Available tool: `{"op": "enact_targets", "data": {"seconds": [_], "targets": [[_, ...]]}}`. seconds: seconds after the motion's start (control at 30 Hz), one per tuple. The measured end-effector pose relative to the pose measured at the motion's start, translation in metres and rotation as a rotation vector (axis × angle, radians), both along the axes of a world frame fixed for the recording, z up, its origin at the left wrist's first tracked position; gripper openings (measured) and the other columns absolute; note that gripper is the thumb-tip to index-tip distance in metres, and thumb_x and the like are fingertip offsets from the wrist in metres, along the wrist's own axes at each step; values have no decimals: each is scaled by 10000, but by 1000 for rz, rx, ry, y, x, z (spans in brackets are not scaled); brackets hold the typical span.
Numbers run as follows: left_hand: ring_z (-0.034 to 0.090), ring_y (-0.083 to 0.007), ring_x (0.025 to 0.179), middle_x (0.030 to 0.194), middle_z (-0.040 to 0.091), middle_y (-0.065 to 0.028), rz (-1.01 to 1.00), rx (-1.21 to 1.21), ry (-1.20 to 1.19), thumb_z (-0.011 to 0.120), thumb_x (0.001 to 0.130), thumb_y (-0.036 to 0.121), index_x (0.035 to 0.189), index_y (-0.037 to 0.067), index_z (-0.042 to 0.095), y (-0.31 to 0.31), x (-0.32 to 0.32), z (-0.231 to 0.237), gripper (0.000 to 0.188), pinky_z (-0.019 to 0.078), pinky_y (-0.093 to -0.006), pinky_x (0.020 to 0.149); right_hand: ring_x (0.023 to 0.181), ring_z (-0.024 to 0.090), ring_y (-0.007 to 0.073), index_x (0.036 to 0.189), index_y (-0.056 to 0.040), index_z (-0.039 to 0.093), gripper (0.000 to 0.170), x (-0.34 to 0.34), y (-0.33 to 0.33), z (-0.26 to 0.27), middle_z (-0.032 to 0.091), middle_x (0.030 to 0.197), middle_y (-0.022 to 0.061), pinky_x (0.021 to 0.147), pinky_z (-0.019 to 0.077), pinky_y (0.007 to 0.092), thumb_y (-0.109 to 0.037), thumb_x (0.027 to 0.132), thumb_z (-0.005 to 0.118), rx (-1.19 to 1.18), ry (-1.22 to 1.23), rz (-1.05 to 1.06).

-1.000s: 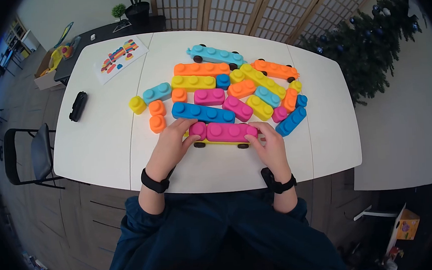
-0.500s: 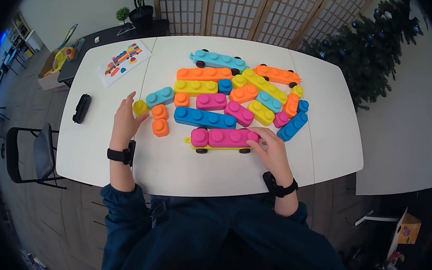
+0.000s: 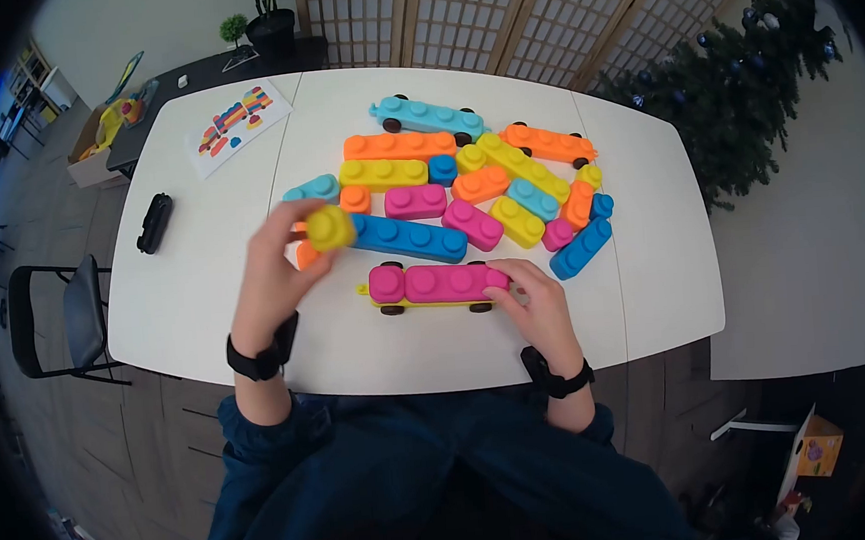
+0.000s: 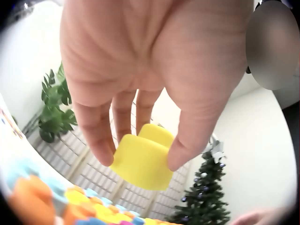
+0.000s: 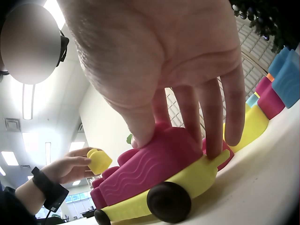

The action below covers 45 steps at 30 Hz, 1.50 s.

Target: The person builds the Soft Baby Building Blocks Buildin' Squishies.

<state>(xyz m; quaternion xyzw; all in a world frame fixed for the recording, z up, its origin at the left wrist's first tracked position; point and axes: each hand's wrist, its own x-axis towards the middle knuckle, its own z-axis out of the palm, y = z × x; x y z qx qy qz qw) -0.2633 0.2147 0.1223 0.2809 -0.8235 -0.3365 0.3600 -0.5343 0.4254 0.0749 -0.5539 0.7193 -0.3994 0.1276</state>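
My left hand [image 3: 274, 271] pinches a small yellow block [image 3: 330, 228] between thumb and fingertips, held up above the table at the left of the blocks. In the left wrist view that yellow block [image 4: 143, 161] hangs below the palm. With thumb and fingers, my right hand [image 3: 539, 305] grips the right end of a long pink block [image 3: 453, 283]. This block and a small pink block [image 3: 386, 283] sit in a row on a yellow wheeled base [image 5: 192, 180] with black wheels. Just behind the toy car lies a long blue block [image 3: 408, 238].
Orange, yellow, pink and blue blocks cover the middle of the white table [image 3: 195, 317]. A turquoise wheeled base [image 3: 429, 117] and an orange one [image 3: 548, 143] stand at the back. A picture sheet [image 3: 240, 123] and a black case [image 3: 154, 223] lie at left.
My left hand let go of the toy car, reached left to the small yellow block, and now has lifted it and brought it rightward. The right hand stays at the car's right end.
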Motion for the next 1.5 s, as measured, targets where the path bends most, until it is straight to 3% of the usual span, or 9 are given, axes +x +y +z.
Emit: {"op": "enact_targets", "data": {"seconds": [0.1,0.2,0.57,0.77,1.07,1.13,1.37,1.5], "targets": [[678,-294,1064,1160,676,-116,-253,87,-73,825,784,50,1235,56,641,31,-24,11,487,556,-366,906,988,716,319,1175,-89,721,335,6,-3,1,725,1136,104,833,577,361,-195,869,805,-9,20,-2],[672,-325,1064,1160,674,-127,-349,58,-141,829,780,54,1228,51,641,38,-40,-3,487,557,-371,915,983,716,317,1172,-92,723,338,8,-4,0,723,1132,97,826,578,364,-208,866,808,-5,27,-3],[675,-354,1029,1141,680,-146,-359,74,-178,834,773,60,1210,54,666,37,-45,-16,468,572,-397,889,966,713,316,1157,-89,725,326,9,-5,-1,720,1107,98,811,576,368,-216,869,809,-9,30,-2],[695,-335,1024,1130,722,-118,-375,89,-179,848,734,12,1212,58,680,36,-45,-20,509,564,-365,903,970,711,321,1157,-84,723,324,9,-5,2,719,1104,102,817,572,367,-207,870,808,-3,5,3],[678,-363,941,1072,695,-153,-322,24,-277,850,739,52,1184,68,601,46,-54,-29,510,560,-403,819,972,713,321,1163,-88,724,329,10,-6,2,718,1104,101,822,574,371,-226,875,806,5,-5,6],[671,-368,982,1031,704,-131,-278,8,-264,855,775,172,1159,108,596,48,-56,-35,468,495,-446,858,972,714,321,1164,-89,724,332,10,-7,1,718,1102,101,821,575,371,-232,876,807,6,-5,5],[681,-317,983,1025,725,-105,-188,-88,-399,871,764,234,1162,119,602,54,-54,-27,494,474,-445,877,969,718,315,1166,-93,727,336,9,-7,0,719,1099,94,817,577,367,-244,877,808,18,10,12],[672,-335,1050,1126,711,-134,-247,-78,-327,885,763,236,1287,116,604,45,-49,-33,606,464,-436,964,971,718,312,1164,-93,726,335,9,-7,0,720,1103,94,818,576,366,-244,877,809,6,-3,17]]}}
